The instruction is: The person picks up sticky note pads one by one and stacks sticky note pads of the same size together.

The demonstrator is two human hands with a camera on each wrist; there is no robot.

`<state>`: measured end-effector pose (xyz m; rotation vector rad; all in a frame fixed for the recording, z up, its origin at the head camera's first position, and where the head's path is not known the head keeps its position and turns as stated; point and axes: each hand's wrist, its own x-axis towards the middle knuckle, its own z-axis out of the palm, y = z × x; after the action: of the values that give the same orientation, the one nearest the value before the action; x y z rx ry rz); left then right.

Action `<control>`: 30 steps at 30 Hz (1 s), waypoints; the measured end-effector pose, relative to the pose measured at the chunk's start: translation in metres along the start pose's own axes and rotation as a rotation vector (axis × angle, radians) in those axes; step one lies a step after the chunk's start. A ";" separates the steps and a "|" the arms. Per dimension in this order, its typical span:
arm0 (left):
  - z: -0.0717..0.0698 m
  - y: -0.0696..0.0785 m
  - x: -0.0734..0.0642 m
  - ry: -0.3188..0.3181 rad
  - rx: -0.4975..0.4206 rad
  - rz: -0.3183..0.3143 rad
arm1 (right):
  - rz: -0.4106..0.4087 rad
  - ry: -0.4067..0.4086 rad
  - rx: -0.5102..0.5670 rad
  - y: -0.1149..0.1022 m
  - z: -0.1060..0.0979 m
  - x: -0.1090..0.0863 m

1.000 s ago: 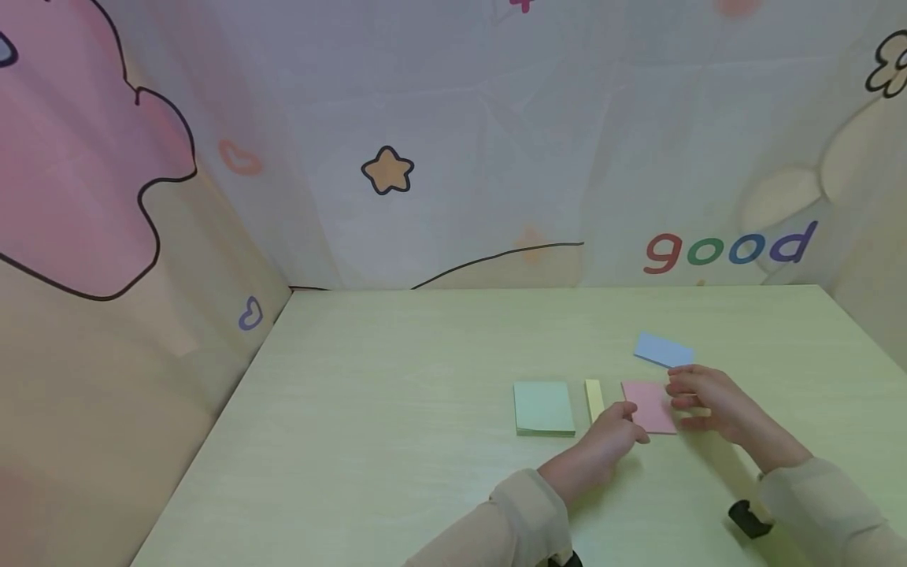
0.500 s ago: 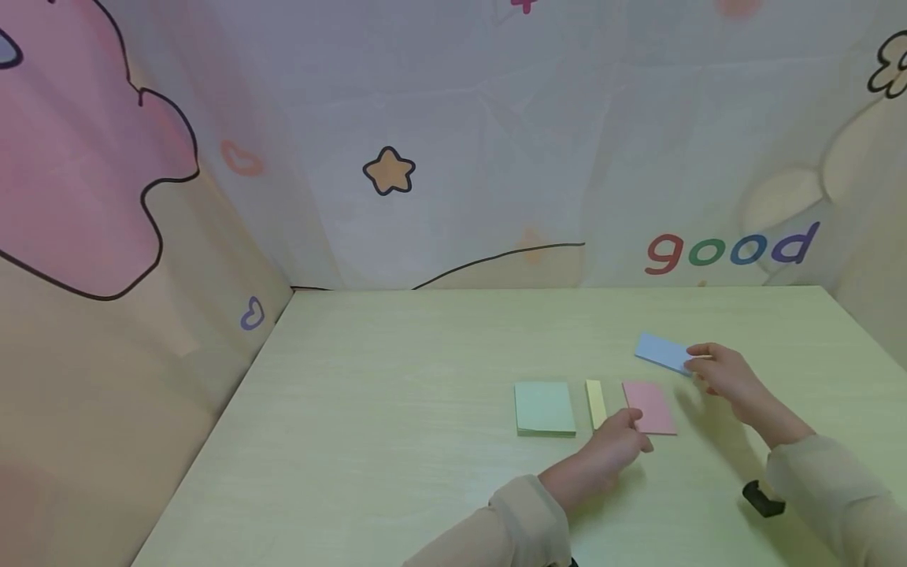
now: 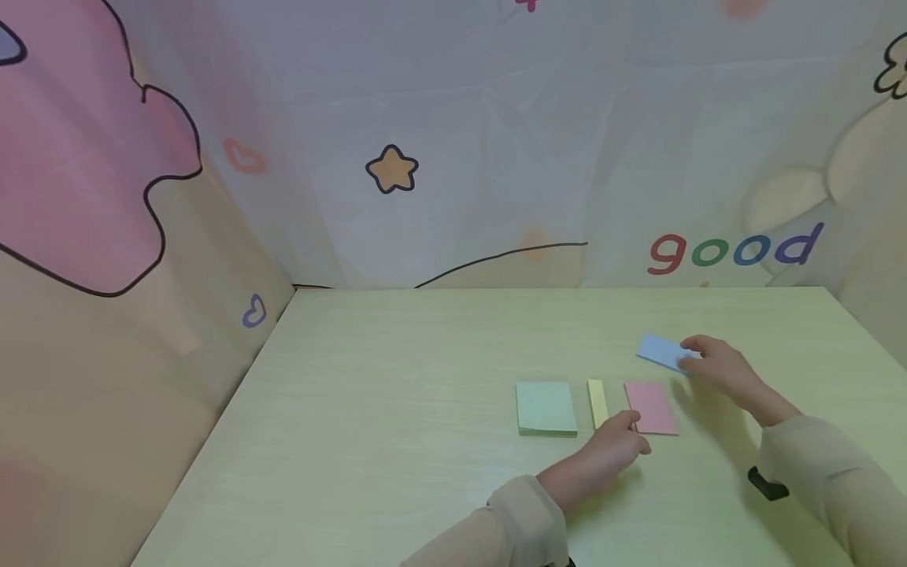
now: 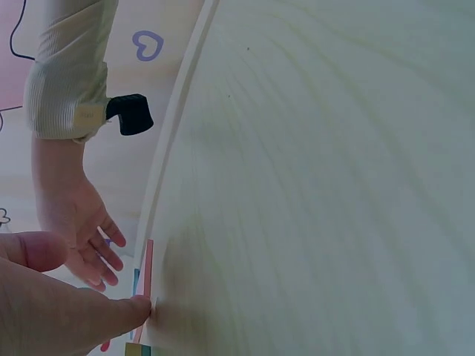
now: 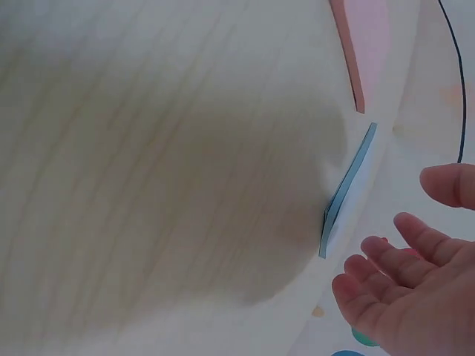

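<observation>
Four-sided paper pads lie flat on the table. At the near left corner of the pink sticky-note pad (image 3: pixel 655 408), my left hand (image 3: pixel 602 457) touches the edge with a fingertip; its thumb stands apart in the left wrist view. My right hand (image 3: pixel 724 372) reaches over the right end of the blue sticky-note pad (image 3: pixel 659 351), fingers and thumb spread, with nothing gripped. In the right wrist view a gap shows between that hand's fingers (image 5: pixel 404 248) and the blue pad. A narrow yellow pad (image 3: pixel 597 402) lies left of the pink one, and a thick green sticky-note pad (image 3: pixel 546 408) farther left.
The pale wooden table (image 3: pixel 354 417) ends at a printed cloth backdrop (image 3: pixel 489 157) behind and at both sides. A black wrist device (image 3: pixel 768 483) hangs below the right sleeve (image 3: pixel 815 465).
My right hand has moved away from beside the pink pad, up to the right end of the blue pad. The left hand stays at the pink pad, and the pads lie in place.
</observation>
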<state>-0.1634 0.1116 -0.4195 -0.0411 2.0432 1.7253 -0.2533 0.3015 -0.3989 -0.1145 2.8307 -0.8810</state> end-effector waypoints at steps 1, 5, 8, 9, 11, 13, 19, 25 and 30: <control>0.000 0.000 0.000 -0.001 0.006 0.002 | 0.002 -0.003 -0.018 0.000 0.001 0.001; 0.000 -0.001 0.001 -0.001 0.007 0.007 | 0.008 -0.009 -0.107 -0.002 0.003 0.007; 0.000 -0.001 0.001 0.001 0.006 0.011 | 0.006 -0.014 -0.154 -0.005 0.005 0.010; 0.000 -0.001 0.001 0.003 0.012 0.010 | 0.006 -0.017 -0.160 -0.006 0.005 0.011; 0.000 0.000 0.000 0.000 0.011 0.009 | -0.005 -0.017 -0.178 -0.009 0.006 0.011; 0.000 0.000 0.000 -0.002 0.006 0.007 | -0.020 -0.015 -0.188 -0.012 0.006 0.013; -0.002 0.000 -0.001 -0.009 -0.011 0.010 | -0.067 -0.008 -0.200 -0.019 0.010 0.018; -0.001 -0.001 -0.001 -0.012 0.008 0.009 | -0.122 0.003 -0.249 -0.020 0.016 0.026; -0.001 -0.002 -0.001 -0.009 0.009 0.008 | -0.141 0.006 -0.287 -0.019 0.021 0.032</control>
<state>-0.1622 0.1097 -0.4204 -0.0216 2.0475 1.7176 -0.2805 0.2704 -0.4093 -0.3523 2.9665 -0.4933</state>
